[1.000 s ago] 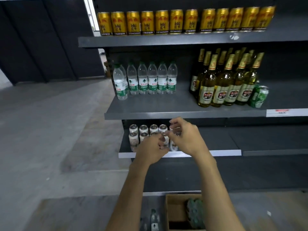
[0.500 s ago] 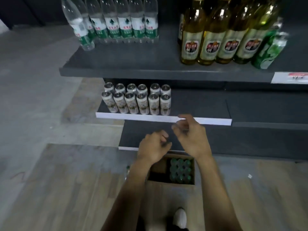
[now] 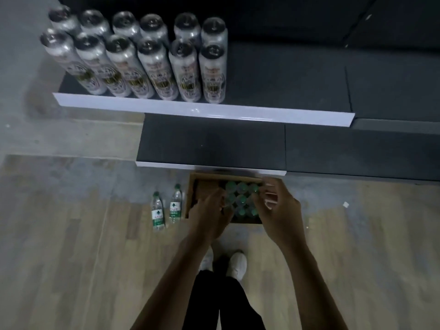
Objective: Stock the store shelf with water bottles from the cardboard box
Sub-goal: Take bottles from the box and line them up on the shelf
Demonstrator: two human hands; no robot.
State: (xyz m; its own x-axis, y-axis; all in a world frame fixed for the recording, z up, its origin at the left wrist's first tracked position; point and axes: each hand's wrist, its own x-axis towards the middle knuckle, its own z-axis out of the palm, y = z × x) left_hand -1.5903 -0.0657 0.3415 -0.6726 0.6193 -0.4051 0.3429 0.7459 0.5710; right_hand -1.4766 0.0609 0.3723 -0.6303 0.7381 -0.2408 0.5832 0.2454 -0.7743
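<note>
Now both hands hover over the cardboard box [image 3: 204, 184] at six o'clock: left hand [image 3: 209, 216] loosely curled, right hand [image 3: 277, 210] half-open, neither gripping; next, grasp a water bottle [image 3: 241, 199]

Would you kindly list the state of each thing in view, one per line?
cardboard box: open on the floor, partly filled.
boxed bottles: upright, green caps on.
two floor bottles: standing beside the box, capped.
cans: upright in two rows on the shelf.
left hand: over the box, grip unclear.
right hand: over the bottles, grip unclear.
</note>
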